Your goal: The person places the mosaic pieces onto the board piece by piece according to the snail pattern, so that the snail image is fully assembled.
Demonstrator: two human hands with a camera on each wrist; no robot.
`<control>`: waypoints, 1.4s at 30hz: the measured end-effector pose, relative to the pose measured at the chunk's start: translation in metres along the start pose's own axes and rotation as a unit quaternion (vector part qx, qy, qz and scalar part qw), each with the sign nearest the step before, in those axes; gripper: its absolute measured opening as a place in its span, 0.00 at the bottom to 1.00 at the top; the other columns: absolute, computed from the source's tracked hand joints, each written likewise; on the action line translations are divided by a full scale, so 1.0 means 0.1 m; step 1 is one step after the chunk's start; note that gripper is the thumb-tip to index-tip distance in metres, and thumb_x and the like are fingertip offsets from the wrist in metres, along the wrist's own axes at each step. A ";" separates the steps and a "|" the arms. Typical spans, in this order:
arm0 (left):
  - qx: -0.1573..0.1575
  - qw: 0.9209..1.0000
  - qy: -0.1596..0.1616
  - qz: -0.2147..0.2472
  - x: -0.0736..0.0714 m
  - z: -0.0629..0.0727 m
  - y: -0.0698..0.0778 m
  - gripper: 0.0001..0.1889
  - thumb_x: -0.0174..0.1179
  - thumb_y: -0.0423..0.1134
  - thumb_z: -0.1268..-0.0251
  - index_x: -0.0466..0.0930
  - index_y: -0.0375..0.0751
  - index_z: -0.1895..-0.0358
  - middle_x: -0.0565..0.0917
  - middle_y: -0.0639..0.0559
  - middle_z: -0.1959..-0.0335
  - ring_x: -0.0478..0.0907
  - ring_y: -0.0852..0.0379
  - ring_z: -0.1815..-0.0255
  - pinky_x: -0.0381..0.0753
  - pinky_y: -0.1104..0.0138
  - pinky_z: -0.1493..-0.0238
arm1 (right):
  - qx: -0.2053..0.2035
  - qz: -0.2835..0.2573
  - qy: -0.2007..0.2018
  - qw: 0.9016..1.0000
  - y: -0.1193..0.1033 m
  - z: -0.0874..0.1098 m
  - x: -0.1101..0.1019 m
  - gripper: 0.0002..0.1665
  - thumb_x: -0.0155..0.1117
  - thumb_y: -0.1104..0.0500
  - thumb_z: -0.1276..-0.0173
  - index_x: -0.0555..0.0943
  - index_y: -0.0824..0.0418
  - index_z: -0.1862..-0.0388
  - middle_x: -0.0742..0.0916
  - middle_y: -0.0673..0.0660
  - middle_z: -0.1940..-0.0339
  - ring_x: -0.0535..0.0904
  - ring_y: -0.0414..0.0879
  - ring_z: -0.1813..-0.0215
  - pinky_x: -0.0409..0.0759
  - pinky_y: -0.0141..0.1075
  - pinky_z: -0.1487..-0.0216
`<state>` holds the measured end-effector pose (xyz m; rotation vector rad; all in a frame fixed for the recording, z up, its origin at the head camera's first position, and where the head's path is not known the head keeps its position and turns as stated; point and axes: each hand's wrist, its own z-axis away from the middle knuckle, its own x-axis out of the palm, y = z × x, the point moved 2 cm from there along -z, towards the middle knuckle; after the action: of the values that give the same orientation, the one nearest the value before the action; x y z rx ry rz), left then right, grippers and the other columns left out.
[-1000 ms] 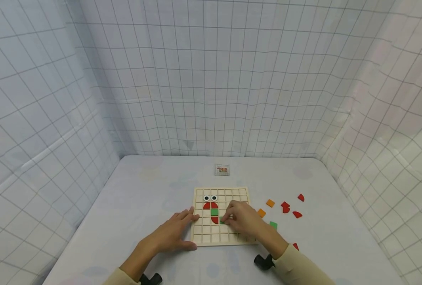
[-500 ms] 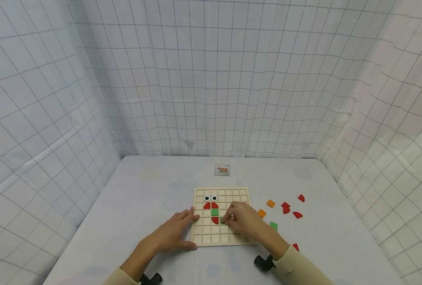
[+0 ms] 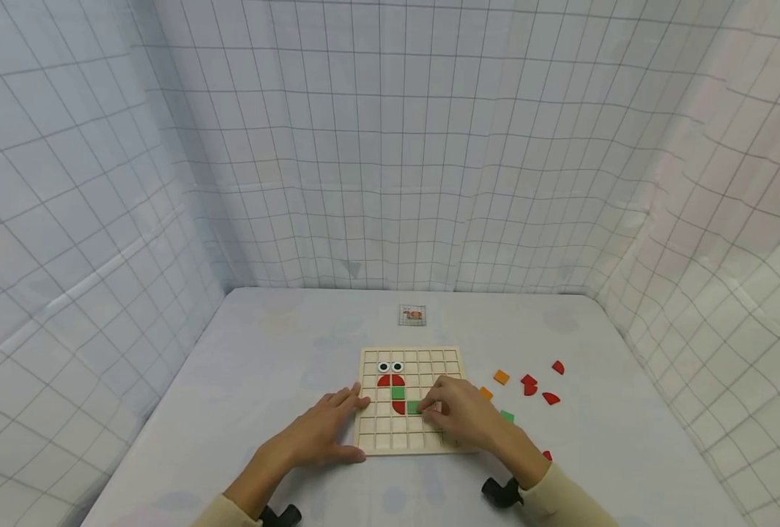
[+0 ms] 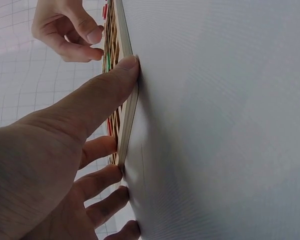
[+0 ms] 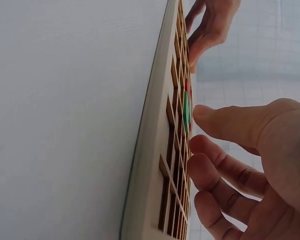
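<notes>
A wooden grid board [image 3: 376, 440] lies on the table. Set in its cells are two eye tiles [image 3: 390, 367], red quarter-circle tiles [image 3: 399, 408], a green square tile [image 3: 398, 393] and a second green tile [image 3: 413, 407] lower right. My left hand [image 3: 324, 428] rests at the board's near left corner, thumb on the near edge and fingers spread along the left side. Over the board, just right of the lower green tile, hovers my right hand [image 3: 465, 415]. Its thumb and fingers are bent and apart in the right wrist view, with nothing between them.
Right of the board lie orange squares [image 3: 502, 377], a green square [image 3: 507, 416] and several loose red pieces [image 3: 551, 398]. Behind the board sits a small picture card [image 3: 412, 315]. Grid-patterned white curtains [image 3: 390, 146] enclose the table's back and sides.
My right hand has let go of the lower green tile and drawn slightly right, so the tile shows more fully in its cell. The left hand stays in place.
</notes>
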<state>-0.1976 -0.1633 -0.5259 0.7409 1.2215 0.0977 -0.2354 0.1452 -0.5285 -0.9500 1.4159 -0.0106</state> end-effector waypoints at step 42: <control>-0.001 1.000 0.000 0.003 0.01 0.00 0.00 0.52 0.89 0.53 0.36 0.73 0.42 0.12 0.63 0.33 0.04 0.65 0.25 0.08 0.72 0.28 0.13 | 0.133 0.007 0.067 0.989 0.98 0.99 -0.60 0.28 0.97 0.49 0.40 0.95 0.53 0.42 0.89 0.47 0.54 0.75 0.34 0.62 0.80 0.29 0.59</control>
<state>-0.1974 -0.1630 -0.5262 0.7433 1.2199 0.1033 -0.2171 0.2946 -0.5478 -0.7285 1.5024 -0.2507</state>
